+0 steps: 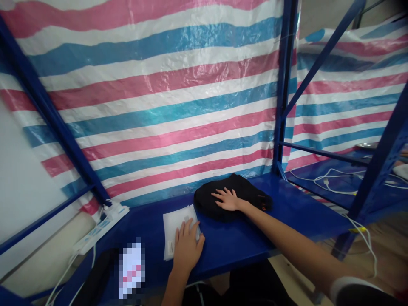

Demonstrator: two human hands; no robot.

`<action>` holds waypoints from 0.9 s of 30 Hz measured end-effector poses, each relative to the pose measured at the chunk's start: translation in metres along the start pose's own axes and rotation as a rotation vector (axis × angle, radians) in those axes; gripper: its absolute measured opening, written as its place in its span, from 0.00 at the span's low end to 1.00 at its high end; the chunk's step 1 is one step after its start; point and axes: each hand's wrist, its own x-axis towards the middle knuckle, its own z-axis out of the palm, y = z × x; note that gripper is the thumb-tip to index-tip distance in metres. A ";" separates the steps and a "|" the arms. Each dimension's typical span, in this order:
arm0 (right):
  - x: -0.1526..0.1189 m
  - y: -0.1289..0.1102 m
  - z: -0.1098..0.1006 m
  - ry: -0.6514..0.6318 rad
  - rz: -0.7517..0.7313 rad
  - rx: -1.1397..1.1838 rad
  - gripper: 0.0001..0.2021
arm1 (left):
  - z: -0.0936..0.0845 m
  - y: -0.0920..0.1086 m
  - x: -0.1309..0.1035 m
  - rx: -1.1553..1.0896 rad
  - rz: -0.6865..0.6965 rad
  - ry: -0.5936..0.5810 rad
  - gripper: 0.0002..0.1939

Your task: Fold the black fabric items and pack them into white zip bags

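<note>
My right hand (228,199) lies flat, fingers spread, on a black bundle (248,187) that looks like folded fabric. That bundle rests on the blue tabletop (223,244) against the striped sheet, with a small orange mark at its right end. To the left, my left hand (188,245) presses down with fingers outstretched on a thin stack of white, flat sheets or packets (171,221). Something greyish and translucent shows under its fingertips, too unclear to name. Neither hand is wrapped around anything.
A white power strip (98,231) with plugs and cables lies at the left edge. Near it are a dark elongated item (97,276) and a pixelated rectangle (130,272). Blue metal posts (283,85) frame the table. White cables (331,178) lie on the right-hand surface.
</note>
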 end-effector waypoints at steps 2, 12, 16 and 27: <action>0.010 -0.002 0.000 0.024 -0.023 0.021 0.33 | 0.000 -0.010 0.005 -0.006 -0.001 -0.002 0.26; -0.061 0.068 -0.054 0.371 -0.323 0.101 0.22 | -0.037 0.025 0.056 -0.170 0.462 0.250 0.28; -0.088 0.118 -0.076 0.173 -0.241 -0.043 0.24 | -0.039 0.047 0.077 -0.062 0.642 0.068 0.26; -0.123 0.147 -0.088 0.181 -0.218 0.069 0.20 | -0.036 0.047 0.094 -0.097 0.704 -0.036 0.19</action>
